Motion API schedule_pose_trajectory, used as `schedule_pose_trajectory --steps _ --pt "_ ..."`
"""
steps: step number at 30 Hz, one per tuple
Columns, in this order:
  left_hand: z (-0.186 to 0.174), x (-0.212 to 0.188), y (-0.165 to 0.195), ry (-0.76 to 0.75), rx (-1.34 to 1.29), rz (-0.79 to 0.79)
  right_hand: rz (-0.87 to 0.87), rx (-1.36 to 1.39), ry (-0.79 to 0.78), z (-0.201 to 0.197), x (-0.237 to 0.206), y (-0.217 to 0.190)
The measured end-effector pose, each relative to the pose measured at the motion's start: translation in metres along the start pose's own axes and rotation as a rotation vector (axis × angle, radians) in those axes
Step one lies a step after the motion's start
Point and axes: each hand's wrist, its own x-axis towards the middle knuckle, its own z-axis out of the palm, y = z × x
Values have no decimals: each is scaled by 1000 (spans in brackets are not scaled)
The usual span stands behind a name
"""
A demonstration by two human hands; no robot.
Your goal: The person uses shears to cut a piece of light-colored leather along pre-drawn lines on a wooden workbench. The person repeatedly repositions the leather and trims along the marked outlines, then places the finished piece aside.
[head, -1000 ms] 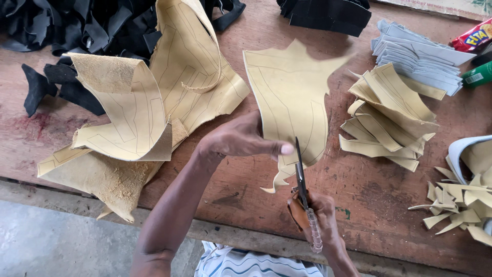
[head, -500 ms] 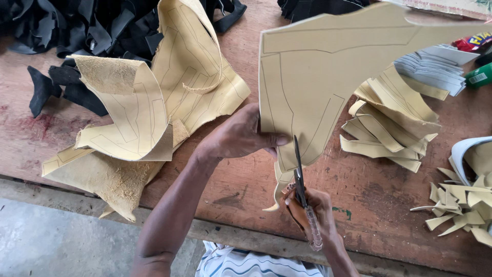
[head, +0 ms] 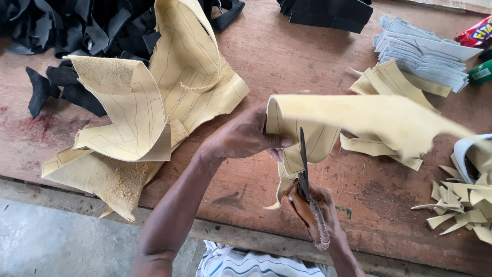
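My left hand (head: 245, 136) pinches a tan leather sheet (head: 359, 120) with drawn pattern lines, holding it up above the wooden table (head: 287, 56). The sheet is folded over toward me and to the right. My right hand (head: 312, 210) grips a pair of scissors (head: 303, 164) with wrapped handles. The dark blades point upward and away from me into the sheet's lower edge, just right of my left thumb.
A large curled tan leather sheet (head: 154, 113) lies at the left. Black leather scraps (head: 77, 31) fill the back left corner. Cut tan pieces (head: 394, 82), a grey stack (head: 425, 51) and tan offcuts (head: 461, 205) sit at the right.
The tan sheet was lying flat, then was lifted upright, and now is folded over toward me. The scissors stay at its lower edge.
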Motion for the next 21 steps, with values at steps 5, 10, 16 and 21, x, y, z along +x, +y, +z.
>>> schedule_pose_trajectory --steps 5,10,16,21 --pt "-1 -3 3 -86 52 221 -173 53 -60 -4 11 23" --pt "15 0 3 377 398 617 52 71 29 -2 -1 1" --pt "13 19 -18 770 424 442 83 91 11 8 -13 -36" --pt "6 22 -34 659 700 445 126 23 2 3 -17 -31"
